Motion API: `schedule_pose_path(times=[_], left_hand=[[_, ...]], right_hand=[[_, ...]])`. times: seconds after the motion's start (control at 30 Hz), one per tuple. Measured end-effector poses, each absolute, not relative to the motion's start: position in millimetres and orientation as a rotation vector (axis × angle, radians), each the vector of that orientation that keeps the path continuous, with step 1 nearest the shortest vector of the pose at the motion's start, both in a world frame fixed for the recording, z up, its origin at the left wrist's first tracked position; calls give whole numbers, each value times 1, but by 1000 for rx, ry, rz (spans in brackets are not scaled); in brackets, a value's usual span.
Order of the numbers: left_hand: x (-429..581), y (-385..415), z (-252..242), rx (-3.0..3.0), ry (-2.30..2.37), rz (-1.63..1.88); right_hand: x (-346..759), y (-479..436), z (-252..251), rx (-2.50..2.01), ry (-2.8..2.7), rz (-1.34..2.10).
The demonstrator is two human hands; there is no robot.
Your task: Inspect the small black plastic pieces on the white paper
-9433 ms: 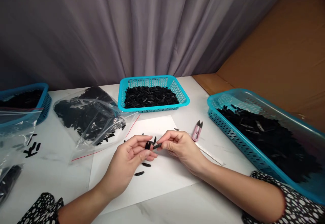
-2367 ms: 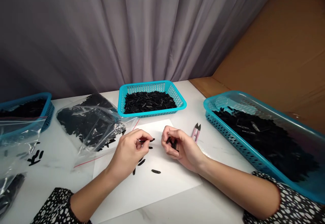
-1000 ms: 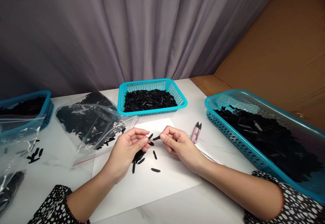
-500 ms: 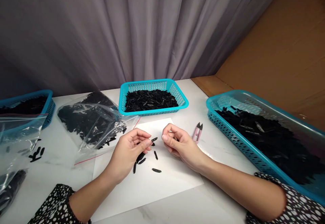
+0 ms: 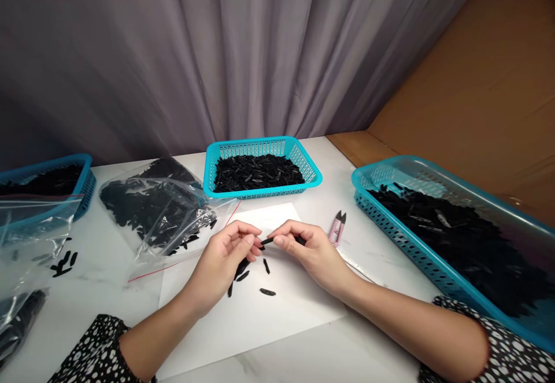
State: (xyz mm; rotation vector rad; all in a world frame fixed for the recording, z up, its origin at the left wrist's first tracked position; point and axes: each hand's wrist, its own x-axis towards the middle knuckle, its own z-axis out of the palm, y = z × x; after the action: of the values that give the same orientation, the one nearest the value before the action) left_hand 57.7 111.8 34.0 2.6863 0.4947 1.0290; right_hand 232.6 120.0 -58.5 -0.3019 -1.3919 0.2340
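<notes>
My left hand (image 5: 225, 261) and my right hand (image 5: 310, 253) meet over a white paper sheet (image 5: 255, 319) on the table. Both pinch one small black oblong piece (image 5: 266, 240) between their fingertips. More black pieces show in my right palm and under my left hand's fingers. A few loose black pieces (image 5: 267, 292) lie on the sheet just below my hands.
A teal basket of black pieces (image 5: 314, 170) stands behind the sheet, a larger one (image 5: 403, 238) at right, another (image 5: 84, 183) at far left. A clear bag of pieces (image 5: 151, 209) lies left of the sheet. Pink thread snips (image 5: 337, 227) lie beside my right hand.
Half a second ago my hands were apart, the left holding a piece. Now the right fingertips have closed in and grip that piece too.
</notes>
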Motion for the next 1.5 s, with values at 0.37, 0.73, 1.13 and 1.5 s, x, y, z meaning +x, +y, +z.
schedule_pose_path(times=[0.37,0.73,1.13,1.5], left_hand=[[55,115,32,2610,300,1023],[57,114,27,2560,437,1105],[51,116,21,3017,78,1249],[50,115,19,3182,-66,1304]], right_hand=[[234,123,-59,-250,-1381,374],[232,116,-56,28,-1343,684],[227,112,-63,-327,-1474,69],[226,111,-63,-332,-1441,83]])
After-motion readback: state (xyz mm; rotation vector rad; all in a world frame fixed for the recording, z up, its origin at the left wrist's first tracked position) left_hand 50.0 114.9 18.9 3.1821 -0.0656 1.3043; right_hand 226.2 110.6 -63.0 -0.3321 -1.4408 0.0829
